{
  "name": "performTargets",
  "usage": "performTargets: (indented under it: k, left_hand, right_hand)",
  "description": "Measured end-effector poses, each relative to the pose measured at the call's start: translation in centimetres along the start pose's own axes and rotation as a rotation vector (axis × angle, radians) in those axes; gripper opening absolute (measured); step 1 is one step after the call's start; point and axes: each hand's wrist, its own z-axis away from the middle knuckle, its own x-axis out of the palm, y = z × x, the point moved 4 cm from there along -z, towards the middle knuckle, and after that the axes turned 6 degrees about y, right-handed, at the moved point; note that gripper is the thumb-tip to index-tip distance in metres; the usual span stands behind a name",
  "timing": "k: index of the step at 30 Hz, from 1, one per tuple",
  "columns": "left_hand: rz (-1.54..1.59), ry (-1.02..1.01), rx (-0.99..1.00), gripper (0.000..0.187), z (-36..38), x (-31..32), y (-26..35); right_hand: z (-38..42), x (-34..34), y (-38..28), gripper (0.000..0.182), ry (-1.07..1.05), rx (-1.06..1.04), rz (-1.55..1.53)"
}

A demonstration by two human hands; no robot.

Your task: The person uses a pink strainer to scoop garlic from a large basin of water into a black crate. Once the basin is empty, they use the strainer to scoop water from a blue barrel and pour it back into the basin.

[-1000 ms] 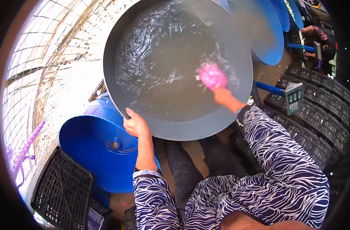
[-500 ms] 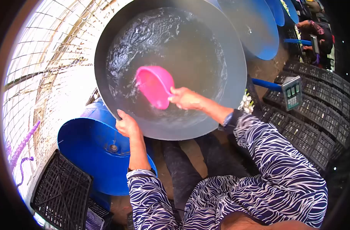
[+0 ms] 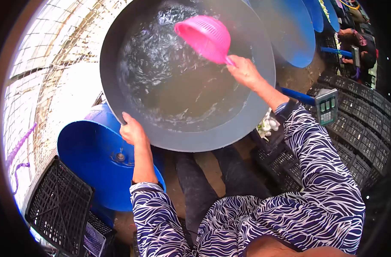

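A large round grey tub [image 3: 191, 143] holds cloudy, rippling water [image 3: 182, 96] in front of me. My right hand [image 3: 246, 73] is closed around the handle of a pink plastic strainer [image 3: 206, 36]. Its slotted bowl is tilted on its side over the far part of the water, with the open mouth turned toward the lower left. My left hand [image 3: 133, 129] grips the near left rim of the tub, thumb on top and the other fingers mostly hidden.
Below left stand a blue barrel [image 3: 93, 165] and a black slatted crate [image 3: 60, 203] by a wire-mesh wall. To the right are rows of black crates [image 3: 353, 128], a digital scale [image 3: 327, 107] and white produce [image 3: 268, 124]. Blue tubs [image 3: 289, 34] and another person [image 3: 366, 53] are farther off.
My right hand has carried the strainer away from me and to the right, turning it so its slotted outside shows. My left hand keeps its grip on the rim.
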Motion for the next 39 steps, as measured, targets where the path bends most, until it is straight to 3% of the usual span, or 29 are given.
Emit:
performTargets:
  k: [3,10,13,20,21,24,25,28,34,39]
  left_hand:
    - [-0.015,-0.015,-0.045,0.056,0.1,-0.4,0.2]
    - [-0.015,-0.034,-0.075,0.052,-0.1,-0.9,0.4]
    - [-0.002,-0.033,-0.082,0.051,-0.1,-0.8,0.3]
    - [0.100,-0.045,-0.081,0.046,0.1,-0.3,-0.1]
    - [0.134,-0.060,-0.103,0.046,0.5,-0.5,0.2]
    - [0.185,-0.071,-0.079,0.045,0.4,-0.1,-0.3]
    - [0.189,-0.068,-0.059,0.045,0.2,0.0,-0.6]
    - [0.165,-0.072,-0.086,0.044,0.7,-0.2,0.0]
    - [0.148,-0.080,-0.005,0.042,0.0,0.3,-1.4]
    - [0.174,-0.039,0.063,0.044,0.7,0.4,-1.3]
  right_hand:
    - [-0.5,-0.2,0.3,0.018,0.161,-0.183,0.235]
    - [-2.7,3.3,3.8,0.023,-0.081,-0.199,0.563]
    - [-2.0,5.4,4.0,0.023,-0.251,-0.085,0.618]
    - [-0.6,15.4,6.7,0.032,-0.410,0.056,0.519]
    - [-0.5,16.5,6.8,0.034,-0.502,0.230,0.504]
    - [0.1,26.9,13.6,0.043,-0.480,0.194,0.404]
    - [0.9,26.8,11.9,0.045,-0.099,0.130,0.175]
    - [0.6,28.9,8.9,0.038,-0.052,0.113,0.264]
    - [-3.7,32.1,4.2,0.024,-0.256,0.185,0.165]
    - [-8.0,32.7,1.0,0.015,-0.612,0.255,-0.021]
